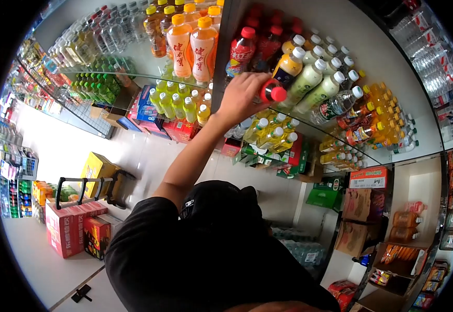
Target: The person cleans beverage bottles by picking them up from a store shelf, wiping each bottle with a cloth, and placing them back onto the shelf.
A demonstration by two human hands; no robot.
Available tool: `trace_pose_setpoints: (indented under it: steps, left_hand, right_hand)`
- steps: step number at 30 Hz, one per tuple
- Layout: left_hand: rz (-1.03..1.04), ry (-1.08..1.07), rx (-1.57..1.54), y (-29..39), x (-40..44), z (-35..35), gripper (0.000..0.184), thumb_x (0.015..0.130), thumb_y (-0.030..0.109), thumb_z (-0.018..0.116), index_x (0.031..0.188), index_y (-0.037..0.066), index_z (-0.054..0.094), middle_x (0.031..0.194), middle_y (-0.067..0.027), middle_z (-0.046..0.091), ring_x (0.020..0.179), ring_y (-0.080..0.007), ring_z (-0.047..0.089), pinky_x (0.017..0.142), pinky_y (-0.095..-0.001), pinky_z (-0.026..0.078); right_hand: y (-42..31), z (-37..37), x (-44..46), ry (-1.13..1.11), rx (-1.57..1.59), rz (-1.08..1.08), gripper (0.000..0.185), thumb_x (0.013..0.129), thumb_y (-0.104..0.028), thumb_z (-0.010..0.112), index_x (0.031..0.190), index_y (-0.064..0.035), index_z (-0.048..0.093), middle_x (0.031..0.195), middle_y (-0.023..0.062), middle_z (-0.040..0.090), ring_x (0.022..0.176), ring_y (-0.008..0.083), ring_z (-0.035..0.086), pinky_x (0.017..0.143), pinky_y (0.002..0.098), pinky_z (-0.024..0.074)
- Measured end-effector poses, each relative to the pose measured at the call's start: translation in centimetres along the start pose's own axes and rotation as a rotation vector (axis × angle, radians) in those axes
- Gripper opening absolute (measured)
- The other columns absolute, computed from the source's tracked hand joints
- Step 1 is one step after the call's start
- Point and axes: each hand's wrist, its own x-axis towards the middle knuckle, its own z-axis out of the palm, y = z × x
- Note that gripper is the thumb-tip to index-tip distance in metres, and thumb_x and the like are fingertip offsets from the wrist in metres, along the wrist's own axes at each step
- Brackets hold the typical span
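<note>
My left hand (243,99) reaches up to the upper shelf, its fingers wrapped round a red-capped bottle (274,94). The cap points towards the camera, and the hand hides part of the bottle's body. Behind it stands another red-capped bottle (240,52) with a colourful label. On the right are an orange bottle with a white cap (289,65) and pale green bottles (307,83). Orange bottles with pink-and-white labels (202,52) stand left of the shelf divider (225,47). My right hand does not show.
Yellow drink bottles (270,134) stand lower down. Cartons (359,204) and more goods fill the shelves at right. At lower left, a black-handled trolley (83,181) stands by a yellow box (97,169) and pink cartons (70,229). A dark object (81,294) lies on the floor.
</note>
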Motion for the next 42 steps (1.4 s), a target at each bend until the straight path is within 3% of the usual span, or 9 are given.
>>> trace_pose_setpoints:
  steps: [7,9,12,14,21,30,33,39,42]
  left_hand:
    - [-0.428,0.212,-0.725,1.7,-3.4,-1.6,0.077,0.079,0.018,0.085,0.139,0.005,0.039,0.126,-0.0135,0.058,0.118,-0.0219,0.058,0.103,-0.036,0.044]
    - [-0.811,0.258,-1.306,3.2,-5.2,-1.3,0.062,0.093,0.043,0.065,0.138,0.007,0.044,0.123,-0.011,0.061,0.107,-0.0203,0.062,0.094,-0.0373,0.051]
    - [-1.275,-0.004,-1.762,3.8,-6.9,-2.1,0.078,0.094,0.075,0.036,0.133,0.01,0.054,0.113,-0.01,0.066,0.088,-0.0208,0.067,0.071,-0.0392,0.059]
    - [-1.302,-0.025,-1.863,3.9,-8.5,-1.2,0.075,0.095,0.073,0.038,0.131,0.009,0.055,0.112,-0.0091,0.067,0.084,-0.0206,0.068,0.067,-0.0394,0.059]
    - [-1.43,-0.18,-1.753,6.9,-10.4,0.4,0.063,0.096,0.065,0.047,0.117,0.008,0.063,0.093,-0.0058,0.07,0.075,-0.0159,0.067,0.066,-0.0296,0.055]
    - [-1.325,-0.45,-1.517,9.6,-10.4,-1.5,0.057,0.101,0.059,0.044,0.117,0.006,0.06,0.098,-0.0102,0.07,0.079,-0.0168,0.069,0.07,-0.0292,0.056]
    - [-1.33,-0.167,-1.494,9.1,-11.0,0.2,0.054,0.102,0.055,0.046,0.12,0.006,0.059,0.101,-0.0099,0.069,0.083,-0.016,0.069,0.074,-0.0294,0.057]
    - [-1.069,-0.27,-1.332,8.4,-12.6,1.1,0.049,0.104,0.047,0.047,0.132,0.008,0.055,0.113,-0.0083,0.066,0.094,-0.015,0.067,0.083,-0.0295,0.055]
    - [-1.423,-0.442,-1.563,10.2,-10.9,-0.3,0.053,0.102,0.052,0.047,0.129,0.007,0.057,0.108,-0.0081,0.068,0.087,-0.0164,0.069,0.075,-0.0319,0.057]
  right_hand:
    - [-2.0,-0.3,-0.9,-0.014,0.28,-0.24,0.06,0.094,-0.054,0.059,0.118,0.0008,0.055,0.095,0.0162,0.054,0.079,0.0304,0.05,0.066,0.0508,0.0399]
    - [-1.2,0.4,1.1,0.19,0.027,0.112,0.084,0.09,-0.062,0.059,0.143,0.0018,0.045,0.131,0.0239,0.058,0.114,0.0396,0.057,0.093,0.056,0.0442]
    - [-1.8,0.3,2.8,0.178,0.424,0.242,0.066,0.091,-0.059,0.061,0.116,0.0026,0.063,0.096,0.014,0.061,0.077,0.0249,0.055,0.066,0.05,0.0441]
    - [-10.1,-3.2,-1.4,0.254,0.646,0.155,0.085,0.09,-0.061,0.063,0.146,-0.0006,0.041,0.137,0.0188,0.049,0.113,0.0331,0.055,0.086,0.0497,0.0477]
    - [-38.1,-8.1,-11.6,0.072,1.025,-0.655,0.051,0.099,-0.034,0.06,0.137,-0.0009,0.053,0.132,0.0107,0.059,0.119,0.0221,0.058,0.102,0.0369,0.0441]
    - [-46.0,-5.3,-23.6,-0.146,0.702,-1.117,0.05,0.103,-0.023,0.049,0.145,0.0033,0.044,0.151,0.017,0.043,0.137,0.0264,0.042,0.113,0.0387,0.0319]
    - [-45.1,-4.8,-24.9,0.057,0.152,-1.692,0.053,0.099,-0.028,0.048,0.147,-0.0044,0.046,0.155,0.0195,0.038,0.145,0.0383,0.031,0.117,0.0519,0.0233]
    - [-47.3,-6.7,-24.7,0.33,-0.234,-1.696,0.057,0.093,-0.036,0.053,0.142,-0.0067,0.053,0.153,0.0149,0.043,0.145,0.0406,0.031,0.118,0.0562,0.0212]
    - [-49.5,-7.4,-24.2,0.249,0.068,-1.626,0.05,0.097,-0.028,0.052,0.142,-0.0046,0.053,0.153,0.0181,0.043,0.145,0.0395,0.032,0.119,0.0529,0.0227]
